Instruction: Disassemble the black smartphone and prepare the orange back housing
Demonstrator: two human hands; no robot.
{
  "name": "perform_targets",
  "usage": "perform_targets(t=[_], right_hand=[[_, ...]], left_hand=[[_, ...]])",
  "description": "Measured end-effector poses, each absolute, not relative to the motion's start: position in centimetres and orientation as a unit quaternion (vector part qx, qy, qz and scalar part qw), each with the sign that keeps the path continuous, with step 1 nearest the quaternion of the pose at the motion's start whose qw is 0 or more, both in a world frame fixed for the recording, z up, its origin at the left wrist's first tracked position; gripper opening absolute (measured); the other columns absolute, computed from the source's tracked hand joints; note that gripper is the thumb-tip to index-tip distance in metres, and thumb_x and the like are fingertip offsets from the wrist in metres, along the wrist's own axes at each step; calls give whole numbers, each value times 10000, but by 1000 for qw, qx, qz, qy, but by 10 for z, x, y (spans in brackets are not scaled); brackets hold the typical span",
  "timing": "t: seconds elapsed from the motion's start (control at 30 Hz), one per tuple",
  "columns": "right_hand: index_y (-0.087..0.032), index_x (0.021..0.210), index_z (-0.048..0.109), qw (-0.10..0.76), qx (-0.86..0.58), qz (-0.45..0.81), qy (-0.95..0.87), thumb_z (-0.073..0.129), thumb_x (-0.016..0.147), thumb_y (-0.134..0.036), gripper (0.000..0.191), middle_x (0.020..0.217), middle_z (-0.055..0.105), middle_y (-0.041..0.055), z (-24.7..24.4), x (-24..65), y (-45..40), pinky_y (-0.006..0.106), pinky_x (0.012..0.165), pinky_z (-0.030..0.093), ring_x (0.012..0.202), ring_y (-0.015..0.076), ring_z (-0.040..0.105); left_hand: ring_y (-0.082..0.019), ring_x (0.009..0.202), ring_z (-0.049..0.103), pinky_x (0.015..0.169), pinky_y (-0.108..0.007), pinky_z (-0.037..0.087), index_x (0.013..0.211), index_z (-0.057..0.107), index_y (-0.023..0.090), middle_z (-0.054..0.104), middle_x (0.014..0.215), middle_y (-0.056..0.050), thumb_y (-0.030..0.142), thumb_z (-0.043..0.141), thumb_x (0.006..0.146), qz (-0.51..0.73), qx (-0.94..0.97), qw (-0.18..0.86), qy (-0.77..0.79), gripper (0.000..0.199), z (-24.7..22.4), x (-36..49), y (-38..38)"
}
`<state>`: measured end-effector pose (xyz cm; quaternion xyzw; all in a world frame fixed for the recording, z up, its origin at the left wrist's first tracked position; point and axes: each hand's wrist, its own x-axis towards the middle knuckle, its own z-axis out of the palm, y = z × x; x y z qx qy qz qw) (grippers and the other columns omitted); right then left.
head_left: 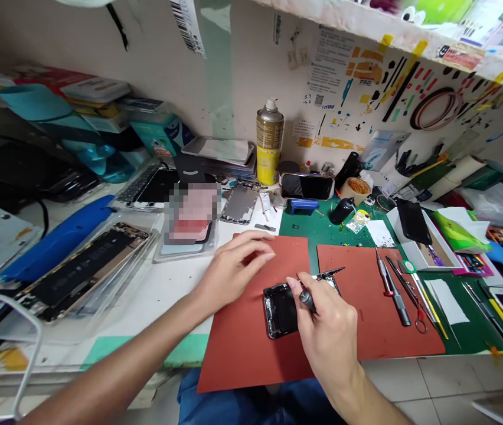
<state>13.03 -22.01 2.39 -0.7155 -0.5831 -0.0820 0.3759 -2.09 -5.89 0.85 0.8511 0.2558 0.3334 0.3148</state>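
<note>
An opened phone (280, 310) with its dark inner parts bare lies on the left red-brown mat (251, 354). My right hand (329, 321) is over the phone's right part, its fingers closed round a screwdriver (307, 300) with a dark grey handle; the working tip is hidden. A thin dark pointed piece (331, 273) sticks out beyond the same fingers, perhaps tweezers; I cannot tell whether they hold it. Up and left of the phone, my left hand (234, 268) hovers above the mat's edge, fingers stretched forward and apart, with nothing in them.
On the second mat (379, 336) lie a screwdriver (393, 289), tweezers (404, 280) and other slim tools. A spray can (270, 141) and propped phone (307, 186) stand behind. Left are an opened device (96, 265) and phone parts. A shelf (366, 26) overhangs the bench.
</note>
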Motion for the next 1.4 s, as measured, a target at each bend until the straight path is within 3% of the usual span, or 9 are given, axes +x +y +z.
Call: perform_targets(t=[0.23,0.43,0.93,1.4], right_hand=[[-130,1176,796,376,-716,-80,-583,496,1180,-337,365,812,753,67,19,129,-220,280,572,468,648,181,728],[-148,1167,800,374,-720,-67,-580,480,1185,-342,375,765,723,42,21,129,-221,286,562,432,591,168,677],[-144,1188,799,364,-725,-63,-582,475,1182,-325,372,779,731,51,24,129,-223,301,537,410,573,172,664],[-157,1174,797,356,-726,-69,-584,455,1191,-348,392,728,698,26,24,130,-223,326,512,337,516,161,614]], left_hand=[[-286,1148,719,1054,-480,585,1014,802,193,758,1249,-106,231,554,1082,245,910,250,221,260,-23,39,-19],[-284,1124,700,1022,-482,590,1069,826,198,759,1216,-106,260,536,1104,236,920,228,214,299,-34,45,-15],[-257,1145,685,1065,-485,578,1169,825,221,771,1249,-99,271,509,1121,237,920,240,199,324,-26,32,-21],[-295,1172,627,1050,-516,560,1254,813,222,735,1275,-135,258,494,1121,214,926,238,199,347,-26,35,-23]])
